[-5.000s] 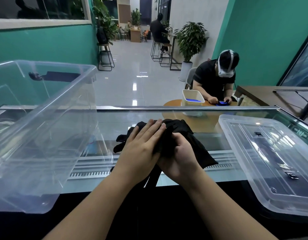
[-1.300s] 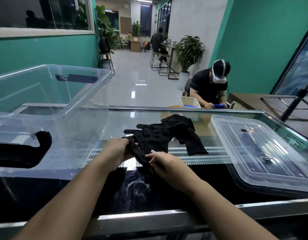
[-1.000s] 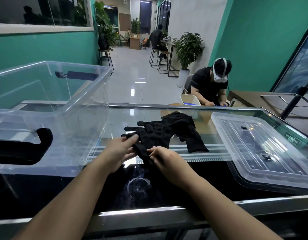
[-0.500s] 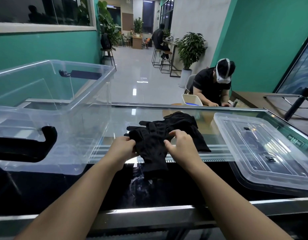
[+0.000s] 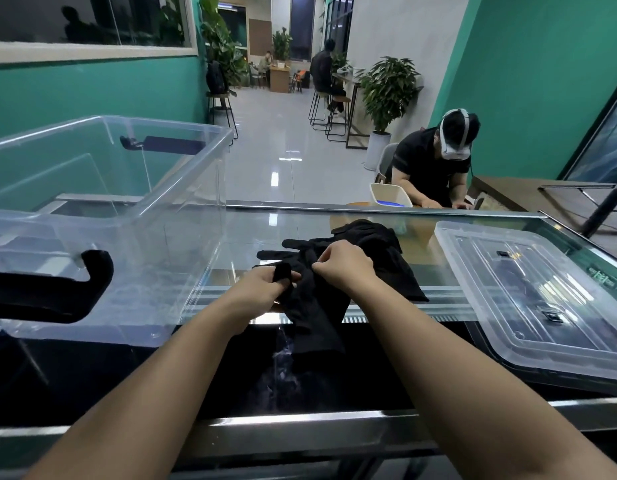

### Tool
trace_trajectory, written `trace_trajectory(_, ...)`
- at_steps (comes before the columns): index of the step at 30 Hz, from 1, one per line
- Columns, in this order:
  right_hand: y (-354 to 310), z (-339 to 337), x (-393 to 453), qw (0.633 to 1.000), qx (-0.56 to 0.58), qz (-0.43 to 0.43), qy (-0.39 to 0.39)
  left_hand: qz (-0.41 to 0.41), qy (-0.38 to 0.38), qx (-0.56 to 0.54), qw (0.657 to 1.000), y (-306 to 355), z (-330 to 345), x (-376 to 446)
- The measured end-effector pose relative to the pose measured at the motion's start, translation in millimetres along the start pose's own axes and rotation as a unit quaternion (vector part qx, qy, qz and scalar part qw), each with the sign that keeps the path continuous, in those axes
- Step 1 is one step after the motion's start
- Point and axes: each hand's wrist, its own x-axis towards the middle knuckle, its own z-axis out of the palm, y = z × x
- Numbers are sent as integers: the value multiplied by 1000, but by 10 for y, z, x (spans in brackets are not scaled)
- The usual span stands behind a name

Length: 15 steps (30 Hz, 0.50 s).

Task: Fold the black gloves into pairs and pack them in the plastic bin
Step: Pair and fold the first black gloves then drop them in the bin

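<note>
Fingers of the left hand (image 5: 262,289) pinch a black glove (image 5: 314,306) on the glass tabletop (image 5: 248,244), right of the plastic bin (image 5: 102,216); its long axis runs near-to-far, fingertips away. Right hand (image 5: 345,268), half a second ago spread flat, now pinches it too.

bin lid (image 5: 528,292) right | seated person (image 5: 435,168) beyond | potted plant (image 5: 386,88)

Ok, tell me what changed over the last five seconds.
The gloves went from a bundle pressed under both hands to one spread flat toward the near edge. The left hand now pinches a glove finger; the right hand grips the glove's middle. The bin is still empty; the lid hasn't moved.
</note>
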Motion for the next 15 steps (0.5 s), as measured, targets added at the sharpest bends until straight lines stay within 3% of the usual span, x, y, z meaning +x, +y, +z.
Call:
trace_trajectory(4, -41, -61, -37, 998, 59, -20, 32, -21, 6, -79, 997, 3, -50, -20)
trace_trajectory(6, -74, -41, -23, 997, 54, -36, 51, -16, 26, -62, 998, -28, -50, -1)
trace_trajectory(11, -64, 92, -2, 1000, 20, -12, 6, -24, 94, -5, 995, -84, -4, 46)
trace_trajectory(15, -54, 70, -32, 996, 57, -24, 64, -30, 85, -9, 996, -75, -15, 38)
